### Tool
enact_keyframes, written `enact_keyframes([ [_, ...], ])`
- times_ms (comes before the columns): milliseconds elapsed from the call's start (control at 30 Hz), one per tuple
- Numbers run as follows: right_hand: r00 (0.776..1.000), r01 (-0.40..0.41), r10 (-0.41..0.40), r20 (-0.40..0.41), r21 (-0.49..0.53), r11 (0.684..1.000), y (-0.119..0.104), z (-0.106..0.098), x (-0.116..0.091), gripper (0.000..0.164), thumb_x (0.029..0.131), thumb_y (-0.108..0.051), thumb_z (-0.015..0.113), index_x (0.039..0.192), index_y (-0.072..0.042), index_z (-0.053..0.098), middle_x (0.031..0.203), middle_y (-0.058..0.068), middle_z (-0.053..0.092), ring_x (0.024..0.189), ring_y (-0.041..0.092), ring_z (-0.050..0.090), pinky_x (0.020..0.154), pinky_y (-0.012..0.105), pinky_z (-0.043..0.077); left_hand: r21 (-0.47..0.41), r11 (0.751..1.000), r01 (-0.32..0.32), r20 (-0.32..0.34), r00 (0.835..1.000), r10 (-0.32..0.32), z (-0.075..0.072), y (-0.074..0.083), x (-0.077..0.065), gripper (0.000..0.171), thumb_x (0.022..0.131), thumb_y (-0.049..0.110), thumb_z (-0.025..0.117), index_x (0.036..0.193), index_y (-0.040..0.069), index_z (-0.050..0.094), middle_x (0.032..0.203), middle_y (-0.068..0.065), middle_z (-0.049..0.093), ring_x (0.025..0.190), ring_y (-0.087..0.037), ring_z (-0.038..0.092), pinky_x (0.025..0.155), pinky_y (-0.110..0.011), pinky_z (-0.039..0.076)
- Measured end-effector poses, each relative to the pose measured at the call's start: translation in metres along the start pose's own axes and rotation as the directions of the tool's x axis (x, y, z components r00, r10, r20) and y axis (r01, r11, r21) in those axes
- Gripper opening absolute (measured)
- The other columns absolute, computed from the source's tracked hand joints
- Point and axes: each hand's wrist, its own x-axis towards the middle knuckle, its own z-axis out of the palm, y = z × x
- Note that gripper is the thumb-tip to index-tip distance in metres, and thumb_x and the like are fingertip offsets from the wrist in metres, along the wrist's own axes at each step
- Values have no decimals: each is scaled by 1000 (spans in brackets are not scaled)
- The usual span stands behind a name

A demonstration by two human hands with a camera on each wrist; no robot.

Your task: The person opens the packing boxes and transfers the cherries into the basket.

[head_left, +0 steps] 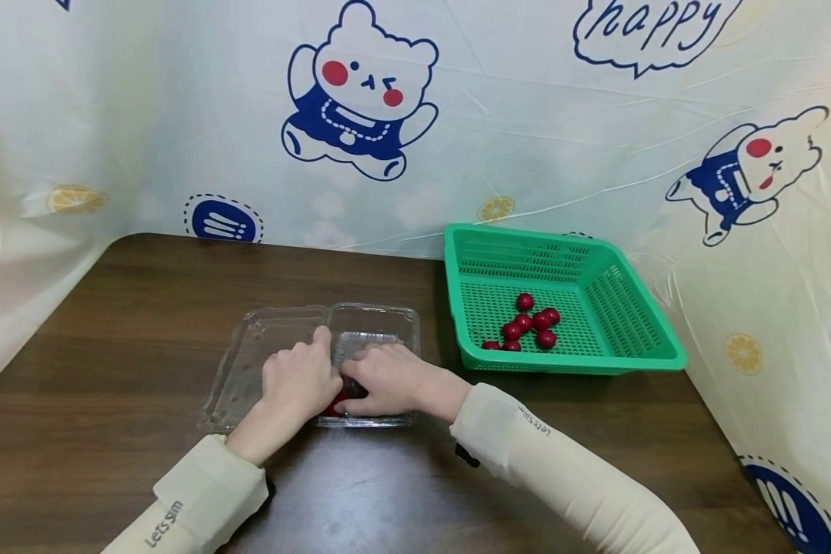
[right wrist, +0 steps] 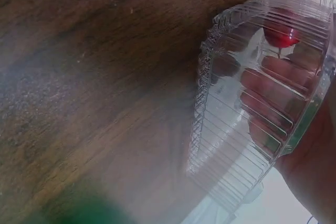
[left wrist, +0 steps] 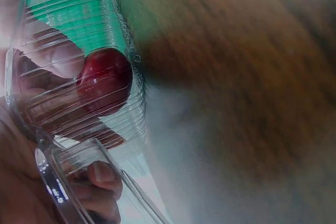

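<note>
A clear plastic clamshell box (head_left: 405,331) lies on the table with its lid (head_left: 249,354) folded out to the left. My left hand (head_left: 298,381) grips the box at the hinge side, its curled fingers showing through the clear plastic in the left wrist view. Inside the base, my right hand (head_left: 384,377) reaches down in the front left corner, thumb and forefinger around a dark red cherry (head_left: 335,404). Through the ribbed wall, the left wrist view shows a cherry (left wrist: 107,82) with a fingertip against it. Right-hand fingers partly hide the box's contents.
To the right, a green plastic basket (head_left: 599,308) holds several dark red cherries (head_left: 522,322) on its near left floor. The brown wooden table (head_left: 111,454) ends at a printed curtain (head_left: 221,100) at the back and sides.
</note>
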Motion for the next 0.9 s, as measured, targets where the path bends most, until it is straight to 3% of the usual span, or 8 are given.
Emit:
enact_keyframes([
  [133, 1000, -2, 2, -7, -21, 1000, -1, 1, 1, 29, 88, -44, 61, 94, -16, 67, 87, -1, 70, 72, 14, 62, 58, 32, 52, -3, 1000, -2, -2, 1000, 2, 0, 0, 0, 19, 78, 13, 53, 93, 1, 47, 66, -24, 65, 52, -40, 58, 47, -50, 45],
  [400, 997, -52, 51, -52, -19, 998, -7, 4, 5, 33, 86, -50, 60, 88, -18, 67, 83, -3, 70, 72, 13, 64, 59, 34, 54, -5, 1000, -1, -13, 1000, 1, 0, 1, 0, 18, 77, 11, 52, 92, 1, 48, 65, -25, 64, 53, -41, 58, 47, -51, 46],
  [633, 988, -107, 99, -119, -70, 992, -12, 9, 9, 28, 82, -45, 63, 82, -17, 66, 79, -4, 69, 74, 15, 64, 61, 36, 56, -6, 1000, -7, -36, 999, 7, 1, 1, -1, 18, 77, 11, 52, 91, 1, 48, 67, -27, 65, 55, -44, 60, 47, -53, 46],
  [900, 984, -134, 123, -132, -74, 988, -14, 12, 10, 24, 77, -35, 65, 86, -13, 61, 76, -1, 65, 70, 17, 62, 59, 34, 54, -15, 1000, -18, -49, 999, 17, 0, 2, -2, 15, 80, 12, 51, 89, 0, 48, 65, -27, 64, 54, -44, 59, 46, -53, 45],
])
